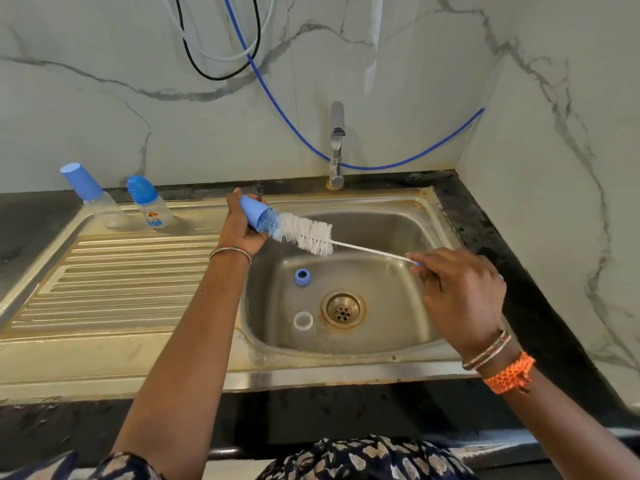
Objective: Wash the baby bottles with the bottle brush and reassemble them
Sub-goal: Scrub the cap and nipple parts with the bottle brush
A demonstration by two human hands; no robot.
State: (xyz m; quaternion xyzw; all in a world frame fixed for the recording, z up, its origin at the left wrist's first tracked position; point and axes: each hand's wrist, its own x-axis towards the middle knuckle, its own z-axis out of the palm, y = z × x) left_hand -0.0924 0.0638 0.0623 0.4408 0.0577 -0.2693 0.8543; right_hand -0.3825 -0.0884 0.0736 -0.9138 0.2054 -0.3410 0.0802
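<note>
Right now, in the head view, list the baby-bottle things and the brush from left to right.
Capped bottle → printed bottle → blue cap gripped by the left hand → blue ring in the sink → brush bristles → brush handle pinched by the right hand.

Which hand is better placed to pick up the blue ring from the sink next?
Probably the right hand: it pinches only the brush handle, above the basin near the blue ring.
</note>
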